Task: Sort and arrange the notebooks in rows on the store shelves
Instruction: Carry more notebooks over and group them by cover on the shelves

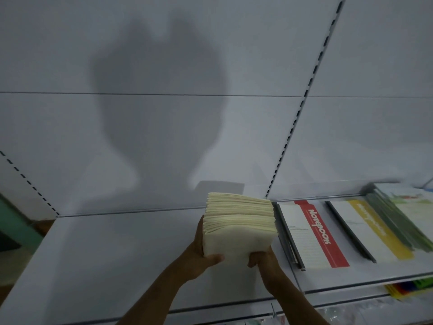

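Note:
A thick stack of cream-paged notebooks stands on edge, page edges up, over the white shelf, held between both hands. My left hand grips its left side with the thumb across the front bottom. My right hand grips the bottom right corner. Just to the right a notebook with a red stripe lies flat on the shelf, then one with a yellow stripe, then a slanted row of green-edged notebooks.
The shelf's white back panel rises behind, with a slotted upright running up it. A lower shelf holds colourful notebooks at the bottom right. A green object lies beyond the shelf's left end.

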`<move>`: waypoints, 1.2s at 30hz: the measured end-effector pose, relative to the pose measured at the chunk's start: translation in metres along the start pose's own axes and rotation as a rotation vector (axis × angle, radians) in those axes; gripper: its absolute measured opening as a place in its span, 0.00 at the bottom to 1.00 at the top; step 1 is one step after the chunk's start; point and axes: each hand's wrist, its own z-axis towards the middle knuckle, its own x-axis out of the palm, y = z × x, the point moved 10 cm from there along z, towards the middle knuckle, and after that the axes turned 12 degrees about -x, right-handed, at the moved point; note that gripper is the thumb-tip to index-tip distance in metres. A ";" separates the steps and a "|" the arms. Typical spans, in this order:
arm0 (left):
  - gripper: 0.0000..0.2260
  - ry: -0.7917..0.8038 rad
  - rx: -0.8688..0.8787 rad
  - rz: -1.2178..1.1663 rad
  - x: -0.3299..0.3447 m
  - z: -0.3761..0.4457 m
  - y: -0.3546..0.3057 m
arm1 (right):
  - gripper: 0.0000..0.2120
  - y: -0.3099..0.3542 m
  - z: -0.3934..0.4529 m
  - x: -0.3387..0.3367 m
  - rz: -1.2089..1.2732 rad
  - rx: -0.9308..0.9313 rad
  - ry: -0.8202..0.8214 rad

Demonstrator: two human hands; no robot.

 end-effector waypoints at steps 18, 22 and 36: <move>0.33 -0.074 -0.071 -0.023 0.005 -0.019 -0.019 | 0.40 0.005 0.009 -0.003 0.027 -0.021 0.054; 0.38 -0.097 -0.035 -0.005 0.006 -0.026 -0.026 | 0.40 0.018 0.013 -0.001 0.066 -0.014 0.114; 0.29 -0.044 -0.561 -0.127 -0.001 -0.048 -0.004 | 0.36 -0.004 -0.001 0.005 0.053 0.461 0.197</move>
